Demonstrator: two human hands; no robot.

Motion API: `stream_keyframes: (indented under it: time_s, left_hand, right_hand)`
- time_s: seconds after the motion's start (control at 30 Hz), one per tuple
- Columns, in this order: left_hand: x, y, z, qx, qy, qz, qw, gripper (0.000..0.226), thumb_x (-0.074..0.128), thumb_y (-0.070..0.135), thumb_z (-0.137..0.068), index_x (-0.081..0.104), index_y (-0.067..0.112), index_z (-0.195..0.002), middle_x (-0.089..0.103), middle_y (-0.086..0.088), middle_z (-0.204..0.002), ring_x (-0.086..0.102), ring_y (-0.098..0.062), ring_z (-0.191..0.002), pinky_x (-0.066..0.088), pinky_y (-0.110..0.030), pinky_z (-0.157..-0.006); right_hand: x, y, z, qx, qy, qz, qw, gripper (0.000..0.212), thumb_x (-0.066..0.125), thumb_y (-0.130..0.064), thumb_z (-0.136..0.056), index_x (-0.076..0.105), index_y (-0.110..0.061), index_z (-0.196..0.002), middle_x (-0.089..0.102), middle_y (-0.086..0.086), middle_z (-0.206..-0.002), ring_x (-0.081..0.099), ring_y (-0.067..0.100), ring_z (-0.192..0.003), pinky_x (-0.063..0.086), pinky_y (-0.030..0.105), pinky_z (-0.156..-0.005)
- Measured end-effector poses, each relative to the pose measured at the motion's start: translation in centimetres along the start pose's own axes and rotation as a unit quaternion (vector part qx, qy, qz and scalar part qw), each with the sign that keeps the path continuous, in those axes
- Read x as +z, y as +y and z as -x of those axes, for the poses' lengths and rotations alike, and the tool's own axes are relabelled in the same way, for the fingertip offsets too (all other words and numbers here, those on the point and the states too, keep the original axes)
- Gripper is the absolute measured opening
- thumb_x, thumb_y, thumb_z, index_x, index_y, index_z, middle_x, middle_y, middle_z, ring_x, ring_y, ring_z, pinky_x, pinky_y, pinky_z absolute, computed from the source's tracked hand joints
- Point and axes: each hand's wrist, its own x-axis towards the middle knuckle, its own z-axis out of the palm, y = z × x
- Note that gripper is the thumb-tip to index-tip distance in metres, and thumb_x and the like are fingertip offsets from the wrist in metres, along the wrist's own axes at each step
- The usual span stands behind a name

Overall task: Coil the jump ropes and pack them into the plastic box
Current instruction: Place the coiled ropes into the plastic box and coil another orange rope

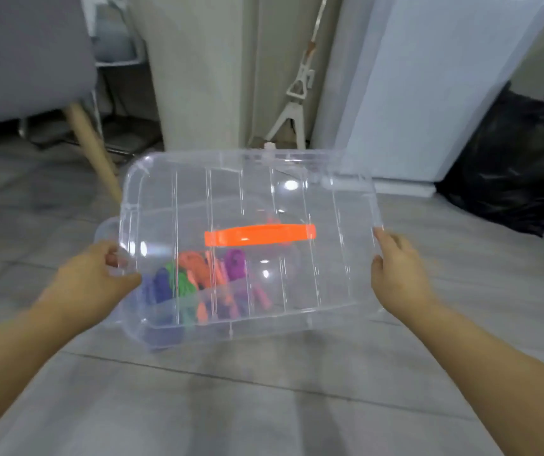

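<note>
I hold the clear lid by its short edges, my left hand pinching one rim and my right hand curled on the other. It looks light, stiff and slick, so the rims seem the safest hold. The coiled jump ropes lie at the left end of the plastic box, which is below the lid.

The lid is over the plastic box on the floor, the left hand holding its left edge, the right hand its right. The jump ropes lie in the box's left part. A chair stands far left.
</note>
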Motion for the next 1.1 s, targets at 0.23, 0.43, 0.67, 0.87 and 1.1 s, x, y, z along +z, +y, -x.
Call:
stream_keyframes:
  time_s: [0.23, 0.43, 0.67, 0.87, 1.1]
  left_hand:
    - [-1.2, -6.0, -2.7, -0.096, 0.010, -0.008, 0.995, 0.040, 0.064, 0.037, -0.068, 0.061, 0.012, -0.099, 0.060, -0.002, -0.092, 0.053, -0.026, -0.081, 0.034, -0.031, -0.066]
    - [0.4, -8.8, -6.2, -0.128, 0.023, -0.011, 0.991, 0.019, 0.067, 0.023, -0.079, 0.058, 0.006, -0.079, 0.059, -0.010, -0.073, 0.054, -0.027, -0.068, 0.036, -0.028, -0.056]
    - [3.0, -10.2, -8.8, -0.130, 0.021, -0.029, 0.991, 0.014, 0.059, 0.019, -0.085, 0.063, 0.007, -0.092, 0.066, -0.016, -0.085, 0.059, -0.033, -0.076, 0.046, -0.036, -0.071]
    - [3.6, -11.1, -10.0, -0.124, 0.018, -0.036, 0.991, 0.010, 0.057, 0.023, -0.085, 0.058, 0.013, -0.085, 0.059, -0.013, -0.087, 0.057, -0.028, -0.069, 0.047, -0.037, -0.067]
    - [3.3, -10.4, -11.6, -0.167, 0.018, 0.018, 0.986, 0.042, 0.058, 0.020, -0.089, 0.051, 0.013, -0.130, 0.056, -0.018, -0.117, 0.051, -0.030, -0.086, 0.039, -0.035, -0.075]
  right_hand:
    - [8.7, -6.7, -6.2, -0.031, -0.070, 0.034, 0.996, 0.053, 0.043, -0.003, -0.086, 0.042, -0.014, -0.137, 0.048, 0.014, -0.129, 0.046, 0.037, -0.114, 0.041, 0.047, -0.095]
    - [13.3, -8.7, -9.8, -0.023, -0.121, 0.056, 0.991, 0.055, 0.041, -0.002, -0.087, 0.042, -0.021, -0.138, 0.045, 0.010, -0.132, 0.043, 0.036, -0.116, 0.040, 0.044, -0.097]
    - [16.9, -8.6, -12.6, -0.015, -0.175, 0.068, 0.982, 0.059, 0.036, -0.002, -0.088, 0.039, -0.027, -0.141, 0.043, 0.007, -0.133, 0.042, 0.038, -0.111, 0.039, 0.041, -0.097]
    - [17.8, -8.1, -12.1, 0.021, -0.188, -0.060, 0.980, 0.051, 0.037, -0.002, -0.091, 0.044, -0.021, -0.138, 0.039, 0.005, -0.137, 0.050, 0.028, -0.111, 0.038, 0.030, -0.094]
    - [16.1, -8.1, -12.1, 0.068, -0.189, -0.073, 0.977, 0.042, 0.050, -0.012, -0.087, 0.053, -0.019, -0.129, 0.048, 0.013, -0.128, 0.054, 0.029, -0.102, 0.044, 0.032, -0.086]
